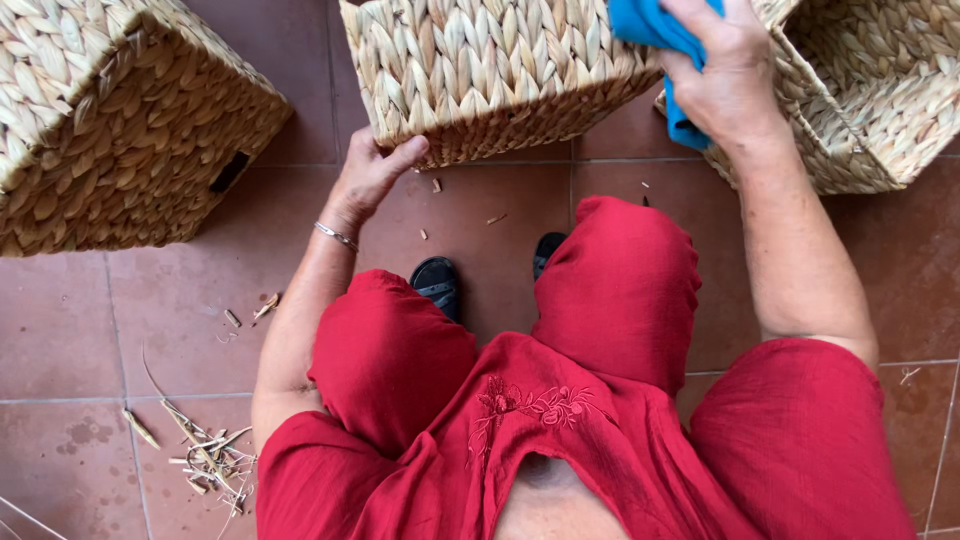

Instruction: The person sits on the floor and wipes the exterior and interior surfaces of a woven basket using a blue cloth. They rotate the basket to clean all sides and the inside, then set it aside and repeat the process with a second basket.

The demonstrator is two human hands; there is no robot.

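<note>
Left hand (pixel 372 172) grips the lower edge of a square woven straw basket (pixel 490 70); right hand (pixel 725 70) clenches a blue cloth (pixel 645 22) against it.

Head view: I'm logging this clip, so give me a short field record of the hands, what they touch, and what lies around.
left hand: grips the lower corner of the middle woven basket
right hand: presses a blue cloth on that basket's right side
other baskets: left basket; right basket
floor: red tiles with straw bits
clothing: red garment, black sandals
</note>
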